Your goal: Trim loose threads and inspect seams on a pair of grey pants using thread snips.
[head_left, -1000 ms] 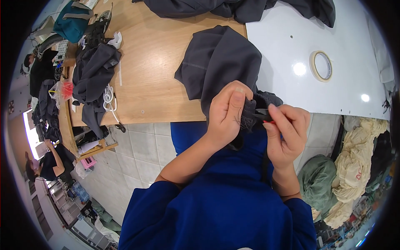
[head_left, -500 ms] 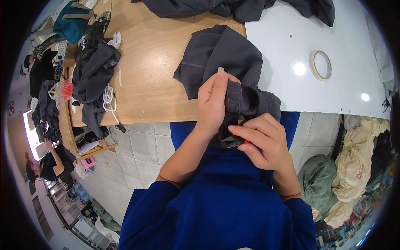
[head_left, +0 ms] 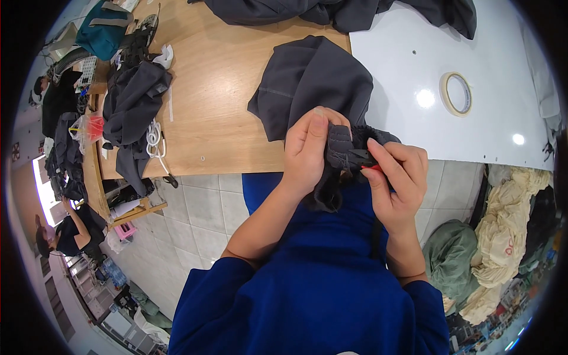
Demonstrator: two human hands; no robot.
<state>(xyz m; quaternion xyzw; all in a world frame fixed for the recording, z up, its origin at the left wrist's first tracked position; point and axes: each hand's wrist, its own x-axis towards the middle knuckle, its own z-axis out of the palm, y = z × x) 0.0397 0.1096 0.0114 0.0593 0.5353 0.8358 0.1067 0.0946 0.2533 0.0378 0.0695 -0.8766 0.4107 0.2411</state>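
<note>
A long worktable fills the upper part of the view, its left stretch bare wood (head_left: 219,112) and its right stretch a glossy white top (head_left: 402,77), with grey floor tiles below. One dark grey garment (head_left: 307,83) lies at the near edge where the two surfaces meet, and its lower end hangs off the table into the person's hands. The left hand (head_left: 307,151) is clenched on a bunched fold of that cloth, thumb up against it. The right hand (head_left: 399,174) sits just beside it, fingers closed round one small cutter (head_left: 362,158) with dark blades and a red handle, whose tip touches the fold. One roll of tape (head_left: 457,93) lies on the white top, well apart from the hands. A second heap of dark cloth (head_left: 331,12) runs along the far edge, and a third pile (head_left: 133,100) with a white cord (head_left: 155,139) sits at the left end. Beside the person on the right are cream and green bundles (head_left: 503,236). Two other people (head_left: 71,234) work at the far left
</note>
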